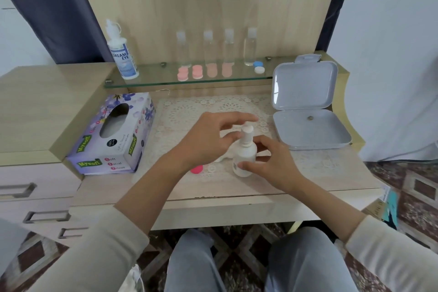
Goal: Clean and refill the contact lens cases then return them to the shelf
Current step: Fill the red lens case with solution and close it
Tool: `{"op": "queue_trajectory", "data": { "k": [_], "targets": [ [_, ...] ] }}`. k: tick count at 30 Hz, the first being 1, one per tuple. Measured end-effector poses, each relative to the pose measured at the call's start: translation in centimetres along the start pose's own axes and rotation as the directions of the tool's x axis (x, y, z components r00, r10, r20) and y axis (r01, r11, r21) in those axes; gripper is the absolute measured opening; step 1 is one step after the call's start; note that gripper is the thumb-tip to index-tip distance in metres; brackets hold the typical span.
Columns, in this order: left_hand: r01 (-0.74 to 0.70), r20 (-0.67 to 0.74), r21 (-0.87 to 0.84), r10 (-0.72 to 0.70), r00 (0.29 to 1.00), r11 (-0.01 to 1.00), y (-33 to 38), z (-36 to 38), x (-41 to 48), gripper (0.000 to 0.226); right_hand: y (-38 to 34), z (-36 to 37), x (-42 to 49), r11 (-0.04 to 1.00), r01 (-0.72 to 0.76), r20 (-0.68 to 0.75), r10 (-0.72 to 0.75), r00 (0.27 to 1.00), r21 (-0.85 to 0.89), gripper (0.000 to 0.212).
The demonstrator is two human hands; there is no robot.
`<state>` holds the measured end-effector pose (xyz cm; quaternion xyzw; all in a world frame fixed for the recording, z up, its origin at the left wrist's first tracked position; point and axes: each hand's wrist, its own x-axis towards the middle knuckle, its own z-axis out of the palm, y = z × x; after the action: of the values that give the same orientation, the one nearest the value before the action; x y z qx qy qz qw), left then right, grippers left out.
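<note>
A small white spray bottle (245, 149) stands upright on the lace mat (189, 111). My right hand (270, 161) holds its body, thumb across the lower front. My left hand (213, 140) hovers beside the bottle's top, with a finger reaching over the pump head. A crumpled white tissue (225, 156) lies under my left hand, partly hidden. A bright pink cap (196, 169) lies on the mat by my left wrist. On the glass shelf (154, 82) sit several pink lens cases (198, 71) and a blue-and-white lens case (258, 67).
A Dream Eye solution bottle (123, 54) stands at the shelf's left end, and several clear bottles (228, 46) stand behind the cases. A purple tissue box (113, 135) lies left of the mat. An open grey plastic box (308, 114) stands at the right. Drawers (30, 189) sit at the left.
</note>
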<state>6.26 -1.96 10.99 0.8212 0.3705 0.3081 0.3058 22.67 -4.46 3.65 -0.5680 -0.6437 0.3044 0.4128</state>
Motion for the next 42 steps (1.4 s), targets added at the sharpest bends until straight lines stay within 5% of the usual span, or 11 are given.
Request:
{"op": "queue_trajectory", "data": {
  "k": [5,8,11,15,23,27,33,42],
  "targets": [
    [-0.054,-0.028,0.230,0.062,0.998,0.972,0.2,0.9,1.7,0.014,0.3,0.3,-0.2,0.998,0.008,-0.012,-0.007,1.000,0.058,0.043],
    [-0.013,-0.078,0.285,0.037,0.996,0.958,0.1,1.1,1.8,0.025,0.5,0.5,-0.2,0.998,0.007,-0.015,-0.006,1.000,0.062,0.046],
    [-0.108,0.051,0.143,0.102,0.993,0.984,0.4,0.5,1.3,0.027,0.6,0.5,-0.2,0.997,0.007,-0.013,-0.006,1.000,0.074,0.043],
    [-0.205,0.047,0.269,0.200,0.979,0.941,-0.5,0.4,1.1,0.042,0.5,0.5,-0.2,0.998,0.014,-0.008,-0.013,1.000,0.060,0.042],
    [-0.060,0.125,0.240,0.031,0.992,0.969,-0.1,-0.8,1.8,0.022,0.5,0.5,-0.3,0.997,0.017,-0.013,-0.016,1.000,0.075,0.042],
    [-0.045,-0.005,0.261,0.047,0.999,0.964,-0.4,-0.1,1.7,0.013,0.5,0.5,-0.3,0.997,0.020,-0.008,-0.019,1.000,0.074,0.041],
    [0.046,-0.308,0.065,-0.024,0.951,0.997,-0.5,0.0,1.4,0.010,0.6,0.7,-0.4,0.997,0.015,-0.021,-0.013,1.000,0.078,0.045],
    [0.457,-0.421,0.166,-0.357,0.834,0.874,-8.7,-1.0,-3.3,0.014,1.0,1.2,-0.8,0.988,-0.039,-0.010,0.041,0.999,0.149,0.046]
  ]
}}
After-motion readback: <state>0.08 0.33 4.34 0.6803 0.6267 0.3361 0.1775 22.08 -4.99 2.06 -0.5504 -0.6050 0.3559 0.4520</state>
